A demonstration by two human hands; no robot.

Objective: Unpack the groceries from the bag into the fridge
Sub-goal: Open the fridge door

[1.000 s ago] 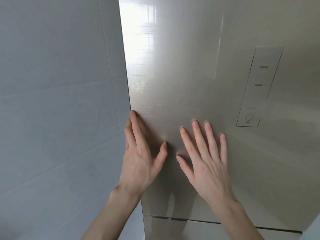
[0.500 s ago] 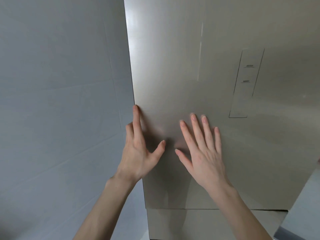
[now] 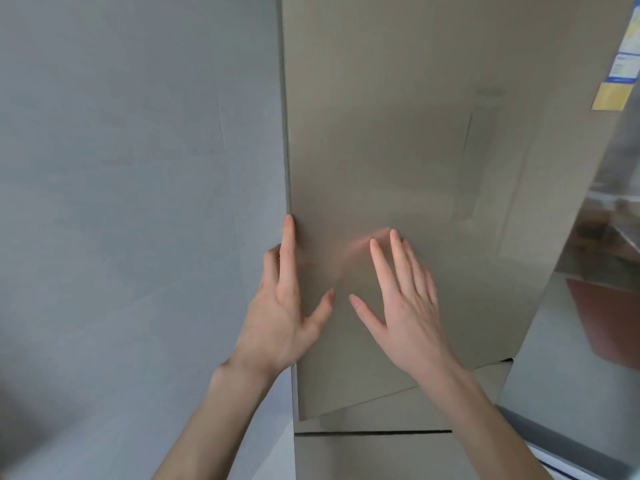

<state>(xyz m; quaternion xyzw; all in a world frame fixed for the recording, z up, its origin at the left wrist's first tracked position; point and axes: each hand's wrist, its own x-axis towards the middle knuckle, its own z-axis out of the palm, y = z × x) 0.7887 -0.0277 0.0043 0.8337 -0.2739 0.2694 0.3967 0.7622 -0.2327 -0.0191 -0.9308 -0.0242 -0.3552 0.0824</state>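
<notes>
The beige fridge door (image 3: 398, 133) fills the middle of the head view and stands swung out at an angle, its bottom edge tilted over the lower door (image 3: 374, 455). My left hand (image 3: 280, 317) holds the door's left edge: the index finger lies along the edge, the other fingers hook behind it, and the thumb rests on the front. My right hand (image 3: 405, 313) is spread flat against or just off the door face, holding nothing. No grocery bag is in view.
A grey wall (image 3: 121, 202) stands close on the left of the door edge. Stickers (image 3: 620, 64) sit at the upper right. On the right, part of the fridge interior (image 3: 609, 237) shows, with a red-brown shape (image 3: 602, 320) below it.
The door has swung out from the fridge, its lower edge now slanted. My left fingers have slipped further behind the door's edge. The view has shifted, showing the fridge's right side.
</notes>
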